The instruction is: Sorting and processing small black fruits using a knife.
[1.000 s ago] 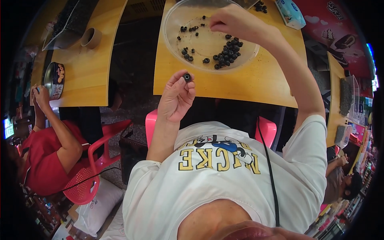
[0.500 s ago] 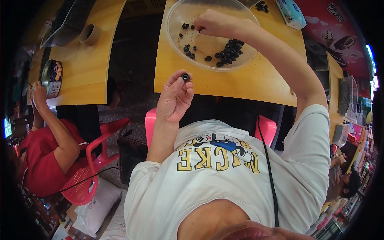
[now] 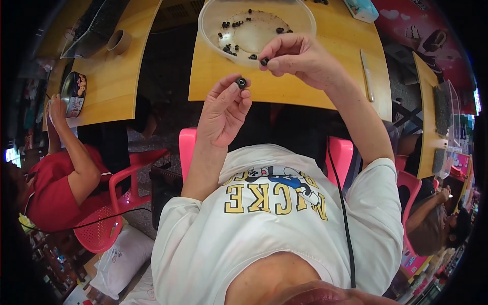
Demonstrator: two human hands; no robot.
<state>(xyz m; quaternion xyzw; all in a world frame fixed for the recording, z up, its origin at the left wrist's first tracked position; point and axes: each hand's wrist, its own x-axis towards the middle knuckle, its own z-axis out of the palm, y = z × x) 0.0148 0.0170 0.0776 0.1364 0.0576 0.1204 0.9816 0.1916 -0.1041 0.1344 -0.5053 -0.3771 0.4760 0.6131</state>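
Ring part: small black round piece (image 3: 241, 82), possibly with a paler centre
Bowl: clear plastic round bowl (image 3: 305, 15)
Surface: yellow-orange wooden surface (image 3: 335, 56)
Chair: pink plastic chair (image 3: 187, 145)
Shirt: white shirt (image 3: 254, 239), yellow lettering

A second yellow wooden table (image 3: 109, 71) stands to the left, carrying a round brown roll of tape (image 3: 119, 41), a round printed tin (image 3: 74, 90) and a clear plastic tray (image 3: 91, 28). Beside it a person in a red shirt (image 3: 48, 195) sits on a pink plastic chair (image 3: 109, 223). A white knife-shaped tool (image 3: 367, 74) lies at the right.
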